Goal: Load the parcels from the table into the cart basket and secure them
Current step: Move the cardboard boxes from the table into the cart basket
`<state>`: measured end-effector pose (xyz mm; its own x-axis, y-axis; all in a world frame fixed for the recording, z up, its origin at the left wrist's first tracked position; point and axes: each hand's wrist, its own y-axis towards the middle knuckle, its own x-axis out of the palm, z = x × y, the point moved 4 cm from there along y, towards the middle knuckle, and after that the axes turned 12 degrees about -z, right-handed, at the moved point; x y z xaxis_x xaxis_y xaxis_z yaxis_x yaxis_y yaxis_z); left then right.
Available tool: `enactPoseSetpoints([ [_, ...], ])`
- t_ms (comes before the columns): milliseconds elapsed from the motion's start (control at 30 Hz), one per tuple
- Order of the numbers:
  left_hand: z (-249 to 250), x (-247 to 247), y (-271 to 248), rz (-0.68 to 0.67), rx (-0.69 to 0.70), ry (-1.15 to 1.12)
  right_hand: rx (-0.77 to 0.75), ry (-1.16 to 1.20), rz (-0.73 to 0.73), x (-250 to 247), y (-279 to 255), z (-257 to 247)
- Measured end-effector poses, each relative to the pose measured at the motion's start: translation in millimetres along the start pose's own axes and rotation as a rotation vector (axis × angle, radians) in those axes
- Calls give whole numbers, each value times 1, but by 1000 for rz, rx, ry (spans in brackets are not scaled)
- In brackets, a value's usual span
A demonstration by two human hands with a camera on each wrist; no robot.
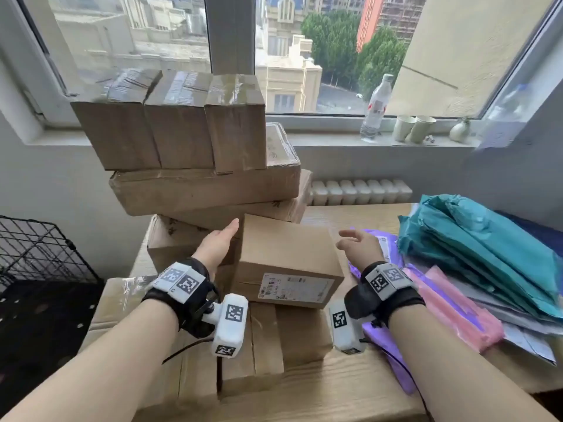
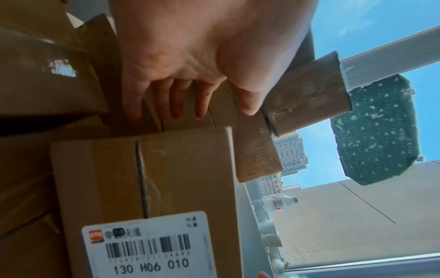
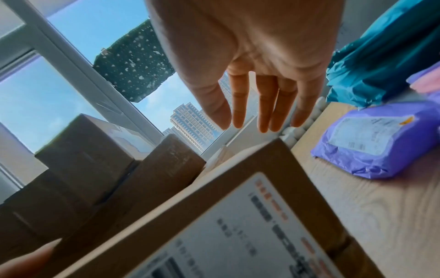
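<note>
A brown cardboard box (image 1: 289, 254) with a white shipping label lies on top of other boxes in the middle of the wooden table (image 1: 335, 388). My left hand (image 1: 217, 243) lies flat along its left side with the fingers straight. My right hand (image 1: 358, 243) hovers just off the box's right edge, fingers spread and holding nothing. The left wrist view shows the left hand (image 2: 188, 94) reaching past the far edge of the labelled box (image 2: 142, 178). The right wrist view shows the right hand (image 3: 257, 101) open above the box (image 3: 238, 206). The black wire cart basket (image 1: 36, 251) stands at the left.
A tall, uneven stack of cardboard boxes (image 1: 182, 141) rises right behind the labelled box and leans against the window. Teal (image 1: 487, 254), pink (image 1: 457, 309) and purple (image 1: 387, 354) mailer bags lie at the table's right. A bottle (image 1: 376, 108) and cups (image 1: 414, 129) stand on the sill.
</note>
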<state>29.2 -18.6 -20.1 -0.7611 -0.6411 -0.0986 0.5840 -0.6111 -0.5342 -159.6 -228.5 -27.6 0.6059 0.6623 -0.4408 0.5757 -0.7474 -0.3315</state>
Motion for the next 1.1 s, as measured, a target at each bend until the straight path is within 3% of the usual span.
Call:
enactPoseSetpoints([
  [300,-21,13,21,25,-140,-185,134,237,-185,20,43,24],
  [500,-25,16,17,-1,-164,-224,20,147,-275,33,49,17],
  [633,-30,18,15,3,-127,-224,21,196,-346,36,48,15],
  [867,-24,20,-6,-22,-28,-276,56,279,-323,29,28,13],
  [1100,-9,-14,-51,-36,67,-277,-16,300,-289,37,-24,-31],
])
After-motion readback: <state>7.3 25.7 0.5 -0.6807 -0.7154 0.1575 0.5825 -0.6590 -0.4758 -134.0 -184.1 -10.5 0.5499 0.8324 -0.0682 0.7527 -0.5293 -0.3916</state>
